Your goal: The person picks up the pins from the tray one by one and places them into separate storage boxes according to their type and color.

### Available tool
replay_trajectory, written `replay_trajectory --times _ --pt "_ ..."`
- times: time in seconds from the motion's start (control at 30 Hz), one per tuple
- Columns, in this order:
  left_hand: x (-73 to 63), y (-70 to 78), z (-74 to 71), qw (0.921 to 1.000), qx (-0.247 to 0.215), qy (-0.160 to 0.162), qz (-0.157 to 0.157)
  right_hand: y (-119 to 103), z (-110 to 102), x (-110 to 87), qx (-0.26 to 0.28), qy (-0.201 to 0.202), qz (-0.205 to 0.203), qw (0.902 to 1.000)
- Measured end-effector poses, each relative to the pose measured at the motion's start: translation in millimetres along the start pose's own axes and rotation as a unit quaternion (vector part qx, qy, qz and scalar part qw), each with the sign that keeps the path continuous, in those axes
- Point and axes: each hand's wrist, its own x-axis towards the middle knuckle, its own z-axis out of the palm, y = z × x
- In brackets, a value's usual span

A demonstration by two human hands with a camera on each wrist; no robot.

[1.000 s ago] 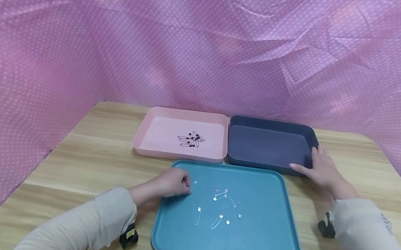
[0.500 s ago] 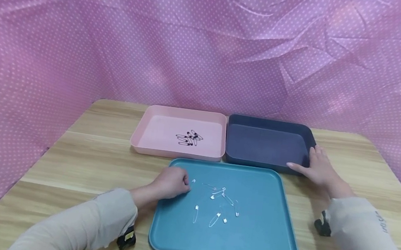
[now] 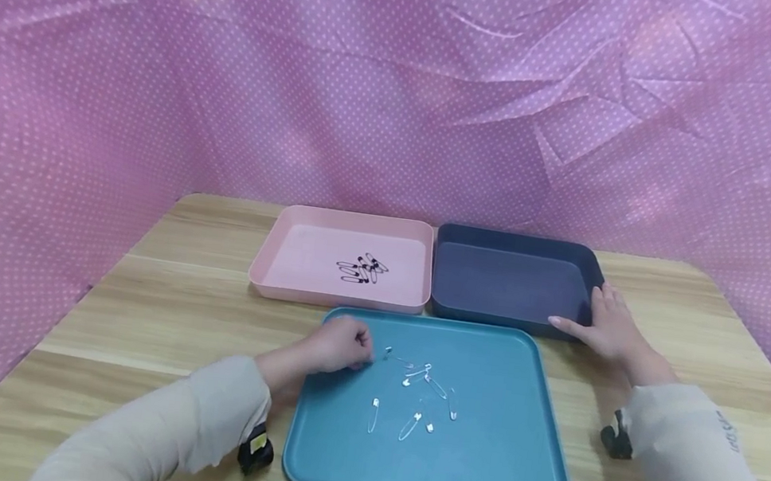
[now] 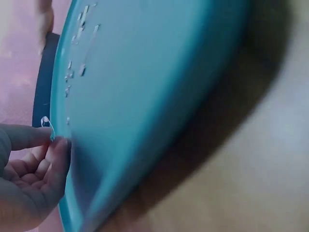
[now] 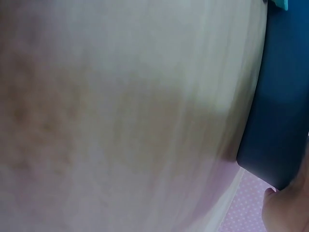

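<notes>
My left hand (image 3: 342,344) is over the upper left of the teal tray (image 3: 472,476), its thumb and a finger pinching a silver safety pin (image 4: 47,123). The pin's capped end sticks up past the fingertips in the left wrist view. Several silver safety pins (image 3: 410,426) lie spread on the tray to the right of this hand, some overlapping. My right hand (image 3: 615,328) rests at the near right corner of the dark blue tray (image 3: 510,284), thumb along the front wall and fingers spread at the right side.
A pink tray (image 3: 299,262) stands behind the teal tray, left of and close beside the dark blue one. Several black safety pins (image 3: 362,268) lie in it. All three trays are on a wooden table (image 3: 200,282), with a pink dotted cloth (image 3: 403,98) hanging behind.
The left hand has moved slightly up and right, and the head of the pin at its fingertips has shifted right with it. The right hand stays at the dark blue tray.
</notes>
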Motion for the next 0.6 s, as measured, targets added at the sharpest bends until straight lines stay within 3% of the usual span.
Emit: replay_trajectory --times 0.37,0.6 --pt "28.3 29.2 -10.0 0.9964 -0.079 -0.016 0.027 1 -1 -2.3 -0.004 0.008 -0.008 0.9999" --pt "49.3 45.9 -9.6 0.9932 -0.111 -0.018 0.028 1 1 -2.4 -0.001 0.01 -0.007 0.9999"
